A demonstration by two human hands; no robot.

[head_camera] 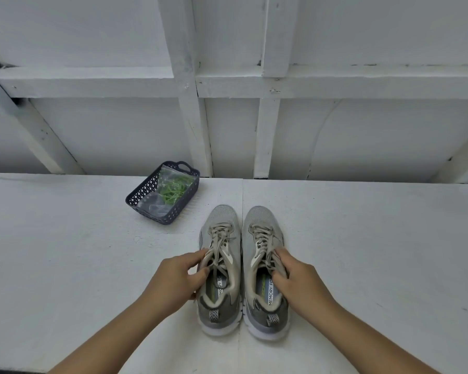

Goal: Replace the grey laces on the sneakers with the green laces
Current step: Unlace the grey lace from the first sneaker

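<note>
- Head view: white painted table [65, 252], flat, with a seam running 12-to-6 down the middle, right between the two shoes.
- Behind the table, a white wall [362, 136] of boards with upright and cross battens; a diagonal brace at 10 o'clock.
- Small yellow patch at the far left edge, too cropped to tell what it is.
- Left sneaker [220, 268] and right sneaker [266, 271] sit side by side at frame centre-low, soles down, just beside each other, maybe touching at the heels — cannot tell.
- Long axis of both runs 6-to-12: toes point to 12 o'clock at the wall, heels to 6 o'clock at the person.
- Grey laces [219, 244] are threaded through both shoes; loose ends lie over the tongues.
- Insoles show print reading "MEMORY FO…", the rest is hidden.
- Left hand [177, 282] comes in from 7 o'clock, thumb and fingers curled round the outer collar of the left sneaker, fingertips at the lace area; narrow holding grip.
- Right hand [295, 279] comes in from 5 o'clock, fingers curled over the outer collar of the right sneaker, tips inside the opening; narrow holding grip.
- Dark basket [143, 193] with lattice walls sits at 11 o'clock from the shoes, near but apart, turned diagonally.
- In the basket, a clear bag with green laces [173, 188] bunched up inside.
</note>
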